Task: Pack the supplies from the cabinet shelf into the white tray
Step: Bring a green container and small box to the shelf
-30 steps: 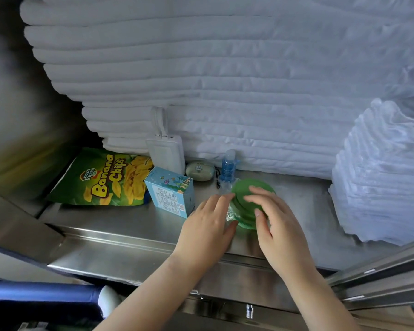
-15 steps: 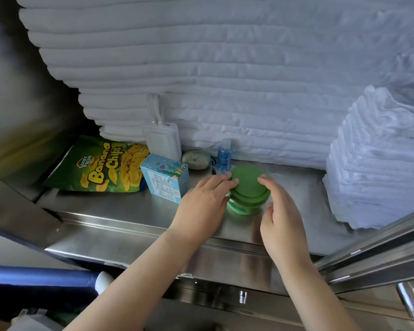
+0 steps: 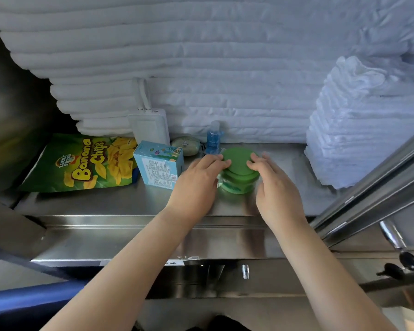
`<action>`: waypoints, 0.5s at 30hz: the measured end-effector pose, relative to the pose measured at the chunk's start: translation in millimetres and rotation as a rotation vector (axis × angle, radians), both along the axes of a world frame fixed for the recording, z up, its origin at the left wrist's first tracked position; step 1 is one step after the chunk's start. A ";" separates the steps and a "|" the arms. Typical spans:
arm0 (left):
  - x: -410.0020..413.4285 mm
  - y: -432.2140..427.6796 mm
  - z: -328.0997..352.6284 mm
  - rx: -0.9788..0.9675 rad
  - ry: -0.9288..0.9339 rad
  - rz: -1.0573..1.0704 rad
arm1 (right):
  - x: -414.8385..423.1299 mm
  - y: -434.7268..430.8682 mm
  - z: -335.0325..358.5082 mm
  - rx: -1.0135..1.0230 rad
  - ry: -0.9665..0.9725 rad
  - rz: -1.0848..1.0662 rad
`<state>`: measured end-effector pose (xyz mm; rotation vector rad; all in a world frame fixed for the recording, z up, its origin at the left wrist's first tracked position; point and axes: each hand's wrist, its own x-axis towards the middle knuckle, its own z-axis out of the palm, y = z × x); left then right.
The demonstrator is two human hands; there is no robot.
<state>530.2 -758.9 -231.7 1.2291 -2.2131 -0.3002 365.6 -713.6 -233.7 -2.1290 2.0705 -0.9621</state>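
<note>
Two hands: left hand (image 3: 196, 185) and right hand (image 3: 275, 187) were set on opposite sides of the green stack (image 3: 239, 173), fingers bent round its top rim, clasping it between them.
Change, hands: a second before, the right hand lay across the top of the stack while the left only touched its side; by this moment the right had slid off to the right edge, leaving the top disc uncovered.
Meaning for the task: judged a two-handed grasp made ready, lift not yet begun.
Task item, location: green stack, round pieces piled unevenly, stood on the cabinet shelf (image 3: 105, 204) near its front edge, still touching the steel.
Just behind: small blue bottle (image 3: 213, 138), upright; pale oval item (image 3: 186, 145) to its left.
To the left: light blue carton (image 3: 159, 164), just beside the left hand; white flat case (image 3: 150, 126) leaning on the linen; banana chips bag (image 3: 81, 163) lying flat.
Backing: folded white linen (image 3: 201, 68), piled high; smaller white pile (image 3: 359, 120) at right.
White tray: not in view.
Remaining: every listed supply still on the shelf.
</note>
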 end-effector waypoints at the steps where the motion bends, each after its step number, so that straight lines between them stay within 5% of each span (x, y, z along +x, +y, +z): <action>1: 1.8 0.1 -1.2 -0.017 -0.005 -0.010 | 1.2 0.9 0.8 0.004 0.007 -0.006; 10: 11.1 5.4 5.6 -0.112 -0.062 -0.078 | 33.6 25.1 7.3 -0.021 0.177 -0.076; 15: 8.5 4.9 11.5 -0.155 -0.055 -0.109 | 23.7 16.1 11.3 0.034 0.090 -0.063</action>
